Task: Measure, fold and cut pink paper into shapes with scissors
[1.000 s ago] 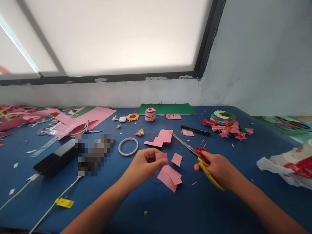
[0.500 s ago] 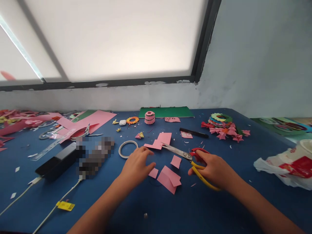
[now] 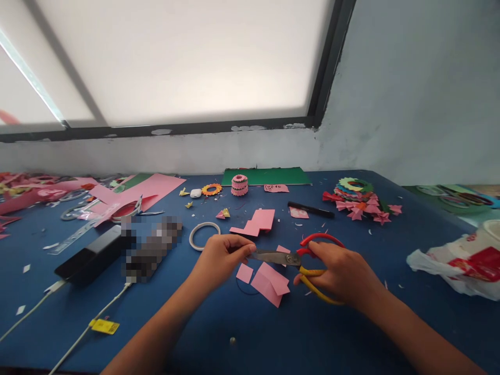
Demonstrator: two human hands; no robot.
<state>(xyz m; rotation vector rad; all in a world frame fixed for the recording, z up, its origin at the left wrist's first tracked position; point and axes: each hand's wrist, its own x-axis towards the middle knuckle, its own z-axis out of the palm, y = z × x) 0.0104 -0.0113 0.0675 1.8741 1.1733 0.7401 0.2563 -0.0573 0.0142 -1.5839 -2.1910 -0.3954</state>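
Red-and-yellow scissors point(image 3: 288, 258) are stretching between two hands

Right hand point(image 3: 338, 268) is gripping the handles, blades pointing left. Left hand point(image 3: 222, 260) is touching the tips, thumb and fingers close together, but I can't tell if it's actually pinching them. Pink paper pieces point(image 3: 270, 284) are lying just below the blades. Blue tabletop point(image 3: 250, 359) is opening out toward the near edge; its far edge is running along the wall point(image 3: 187, 151).

Scissors point(image 3: 289, 259) w/ red & yel. handles, approx. horiz., blades ptg. L, nr. pink paper pcs. point(image 3: 269, 284)
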